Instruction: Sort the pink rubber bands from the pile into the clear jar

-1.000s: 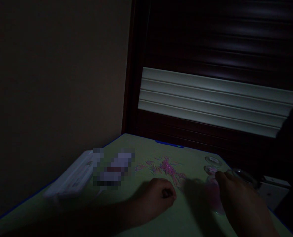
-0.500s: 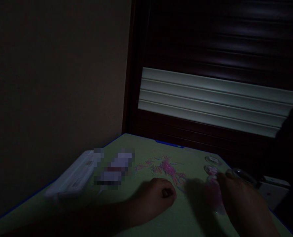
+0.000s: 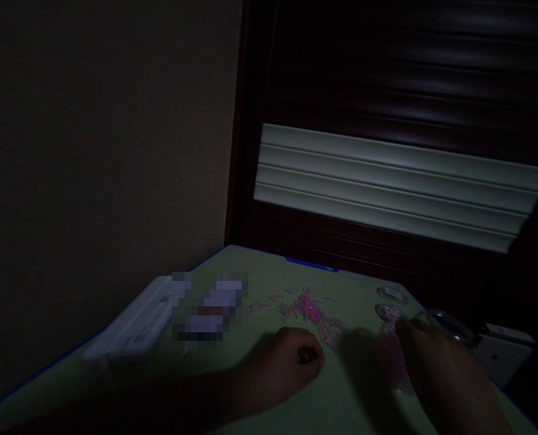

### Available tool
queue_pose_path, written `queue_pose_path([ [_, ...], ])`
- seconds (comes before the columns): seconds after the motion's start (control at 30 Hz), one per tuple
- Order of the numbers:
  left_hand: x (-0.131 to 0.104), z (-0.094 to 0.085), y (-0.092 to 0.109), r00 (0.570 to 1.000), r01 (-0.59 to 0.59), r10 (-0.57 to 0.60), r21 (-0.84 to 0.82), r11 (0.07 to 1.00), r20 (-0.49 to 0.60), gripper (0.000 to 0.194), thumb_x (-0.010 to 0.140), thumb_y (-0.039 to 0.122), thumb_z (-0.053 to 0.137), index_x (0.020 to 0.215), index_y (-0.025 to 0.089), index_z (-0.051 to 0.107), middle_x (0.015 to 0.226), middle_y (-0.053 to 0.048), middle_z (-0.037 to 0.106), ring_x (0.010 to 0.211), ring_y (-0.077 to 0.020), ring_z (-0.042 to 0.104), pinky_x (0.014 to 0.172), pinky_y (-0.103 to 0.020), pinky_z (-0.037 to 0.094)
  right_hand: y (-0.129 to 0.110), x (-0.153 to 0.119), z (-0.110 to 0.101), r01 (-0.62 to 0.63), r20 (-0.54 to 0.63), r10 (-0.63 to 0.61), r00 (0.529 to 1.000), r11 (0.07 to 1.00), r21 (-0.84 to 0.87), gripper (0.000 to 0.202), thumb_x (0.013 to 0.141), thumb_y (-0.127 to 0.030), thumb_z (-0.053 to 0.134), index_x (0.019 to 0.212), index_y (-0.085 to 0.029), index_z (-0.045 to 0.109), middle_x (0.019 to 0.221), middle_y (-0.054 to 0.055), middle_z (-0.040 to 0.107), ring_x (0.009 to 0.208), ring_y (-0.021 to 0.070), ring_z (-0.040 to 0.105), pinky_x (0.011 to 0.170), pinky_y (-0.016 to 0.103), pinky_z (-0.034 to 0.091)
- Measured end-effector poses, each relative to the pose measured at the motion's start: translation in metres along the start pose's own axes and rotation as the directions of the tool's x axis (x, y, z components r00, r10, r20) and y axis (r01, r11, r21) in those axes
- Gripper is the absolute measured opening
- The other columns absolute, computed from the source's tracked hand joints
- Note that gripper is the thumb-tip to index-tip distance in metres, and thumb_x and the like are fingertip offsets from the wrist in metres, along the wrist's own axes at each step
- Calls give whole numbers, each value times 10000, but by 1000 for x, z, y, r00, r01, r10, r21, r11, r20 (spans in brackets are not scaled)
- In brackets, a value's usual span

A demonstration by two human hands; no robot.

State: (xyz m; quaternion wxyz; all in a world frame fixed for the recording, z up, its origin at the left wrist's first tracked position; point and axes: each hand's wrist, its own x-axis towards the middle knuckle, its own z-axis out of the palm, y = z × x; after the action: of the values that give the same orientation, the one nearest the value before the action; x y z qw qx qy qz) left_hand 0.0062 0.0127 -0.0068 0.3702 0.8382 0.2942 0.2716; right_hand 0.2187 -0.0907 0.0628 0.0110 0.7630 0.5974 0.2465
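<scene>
1. The left hand point(image 3: 291, 362) is at the near middle of the desk point(image 3: 327, 405). Its fingers are curled in, and a small dark hollow is visible between the fingers and the palm. I cannot tell if something is held inside it.
2. The right hand point(image 3: 436, 356) is on the right side, with its back toward the camera. Its fingers point to the far side and are bent downward, partly hidden, so I cannot tell how far it is open, or if it has hold of anything.
3. Just beside the right hand, on its left, there is a clear container point(image 3: 392, 362) with pink contents. The hand covers a part of it.
4. The loose pink pieces point(image 3: 309, 308) lie on the desk beyond the left hand. They make a dense heap in the middle, with thinner pieces scattered around.
5. Near the right edge of the desk, beyond the container, lies a clear round lid point(image 3: 392, 295). A smaller round dish point(image 3: 388, 312) with something pink is between them.
6. On the left part of the desk lies a long white case point(image 3: 130, 323), and next to it a blurred flat object point(image 3: 214, 308).
</scene>
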Motion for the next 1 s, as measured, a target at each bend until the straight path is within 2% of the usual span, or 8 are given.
queue_pose_path([
  [0.1,-1,0,0,1000,-1,1,1,1000,5,158,778,256,546,827,200,685,790,16,661,683,-124,580,575,-195,397,1,1,2,25,-43,-24,999,1000,19,397,764,8,395,1010,-145,668,963,146,678,787,265,660,617,344,472],
  [0.2,0,-1,0,1000,-5,5,5,1000,6,160,781,253,542,834,200,684,795,17,659,682,-122,581,575,-194,396,0,2,1,141,-134,-133,982,988,58,404,756,-11,439,1068,-158,650,1035,140,666,884,278,642,710,369,477],
  [0.33,1,0,0,1000,-17,17,11,1000,-5,157,775,240,541,829,204,684,786,21,657,680,-120,578,581,-194,397,-13,3,3,304,-211,-279,937,948,97,328,731,-8,502,914,-213,681,850,69,685,763,232,642,656,318,444],
  [0.5,2,0,1,1000,-7,7,-1,1000,5,164,774,243,545,836,185,686,786,7,656,685,-124,577,580,-197,397,-38,6,24,474,-291,-411,864,859,194,240,666,12,579,689,-215,650,646,-1,634,595,162,600,547,253,361],
  [0.6,3,0,1,1000,-19,19,-2,1000,11,157,776,233,543,831,186,683,793,8,655,692,-123,577,586,-198,398,-43,6,30,517,-227,-468,854,813,268,244,638,24,604,689,-210,651,658,-9,640,578,137,592,520,228,341],
  [0.73,7,-6,-1,999,-53,53,55,997,13,149,793,236,538,840,193,673,800,9,645,686,-122,571,586,-200,396,-42,6,21,489,-99,-487,868,801,345,241,693,25,594,722,-204,662,709,-2,659,621,126,607,545,206,361],
  [0.93,17,-34,-5,981,-171,195,387,906,-24,165,839,165,466,791,175,624,817,-17,613,732,-136,564,678,-222,409,-41,6,16,475,-40,-494,868,805,356,198,716,-25,617,769,-203,685,752,20,677,671,153,627,573,212,393],
  [1.0,20,-44,-5,980,-157,198,497,853,-30,199,872,176,434,806,176,622,850,-35,616,793,-155,573,741,-242,414,-42,5,14,464,-42,-484,874,806,367,203,737,-30,591,764,-207,686,746,17,676,649,141,622,565,206,394],
])
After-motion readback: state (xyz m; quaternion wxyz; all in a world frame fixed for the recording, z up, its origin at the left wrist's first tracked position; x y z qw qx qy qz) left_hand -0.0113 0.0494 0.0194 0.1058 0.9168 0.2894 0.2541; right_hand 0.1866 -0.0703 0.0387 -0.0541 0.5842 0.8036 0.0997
